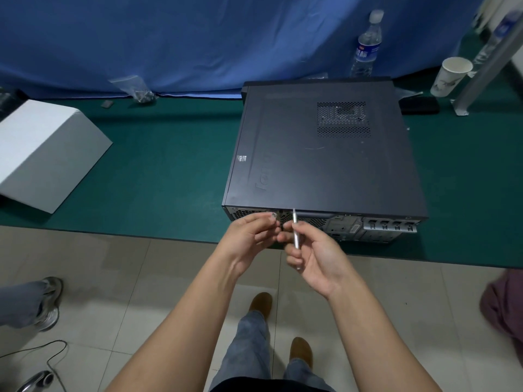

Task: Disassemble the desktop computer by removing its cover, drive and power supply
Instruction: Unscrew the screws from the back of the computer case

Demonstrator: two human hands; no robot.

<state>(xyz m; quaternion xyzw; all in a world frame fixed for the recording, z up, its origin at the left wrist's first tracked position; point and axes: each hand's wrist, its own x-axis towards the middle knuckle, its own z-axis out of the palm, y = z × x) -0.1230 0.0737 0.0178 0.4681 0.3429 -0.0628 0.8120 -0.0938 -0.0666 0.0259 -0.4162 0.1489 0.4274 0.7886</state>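
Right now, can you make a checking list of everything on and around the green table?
Surface: green mat on the table.
Job's things: black desktop computer lies flat with its cover on, rear panel toward the person; thin silver screwdriver.
Clutter: white box, plastic bag, water bottle, paper cup, black pouch.
Grippers: left hand pinches something small, perhaps a screw; right hand holds the screwdriver.
Cables: a thin cable on the floor, lower left.
Surroundings: blue curtain behind, tiled floor, another person's shoe at left.
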